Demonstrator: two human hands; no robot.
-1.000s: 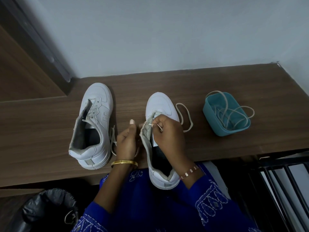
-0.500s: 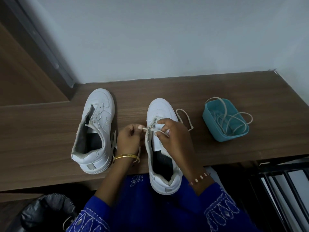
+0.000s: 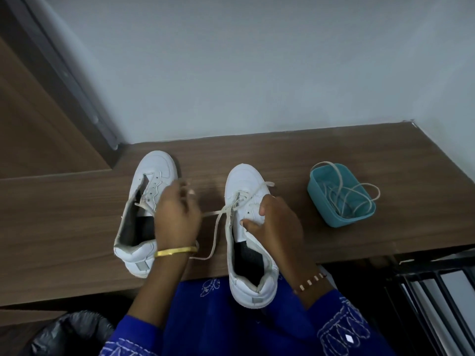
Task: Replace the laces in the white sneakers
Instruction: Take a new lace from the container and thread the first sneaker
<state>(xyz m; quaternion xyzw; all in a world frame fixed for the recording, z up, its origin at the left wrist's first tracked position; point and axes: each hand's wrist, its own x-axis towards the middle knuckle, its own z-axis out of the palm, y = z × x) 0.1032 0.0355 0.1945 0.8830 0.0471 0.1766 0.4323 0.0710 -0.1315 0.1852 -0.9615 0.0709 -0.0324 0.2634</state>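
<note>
bin bag (image 3: 69, 332): black, cut off at frame's 7 o'clock; contents can't tell.
sleeves/lap: blue embroidered cloth at 6 o'clock, hides desk's near edge.
rt sneaker (image 3: 248, 232): heel hangs over near edge of desk (image 3: 64, 227), toe pointing to 12. Partly laced near the toe.
rt hand (image 3: 277, 227): on the sneaker's 3 o'clock flank, thumb + fingers curled round the upper by the eyelets, steadying it. Beaded bracelet at wrist.
lace (image 3: 217, 227): runs from eyelet row out toward 9 to the left hand, slack tail drooping to 7 on desk; other end lies over the toe toward 1 o'clock.
lt hand (image 3: 177, 219): between the two shoes, over the lt sneaker's 3 o'clock side. Lace leads to it, so prob. a pinch, but fingertips blurred; exact grip can't tell. Gold bangle at wrist.
lt sneaker (image 3: 144, 211): at 9 of the other shoe, well apart; eyelets look bare, tongue open.
tub (image 3: 341, 196): teal, at 3 o'clock of rt sneaker; loose laces (image 3: 344, 191) coiled inside, one loop spilling over the rim. Old or new ones: can't tell.
step: I'd say threading rt sneaker, drawing the lace through a low eyelet, early in the job.
next: likely take up slack evenly, then feed the tip into the next eyelet across; needs the shoe held firm + tip pinched close to its end.
hidden: eyelets under rt hand, lace tip, how many rows done.
</note>
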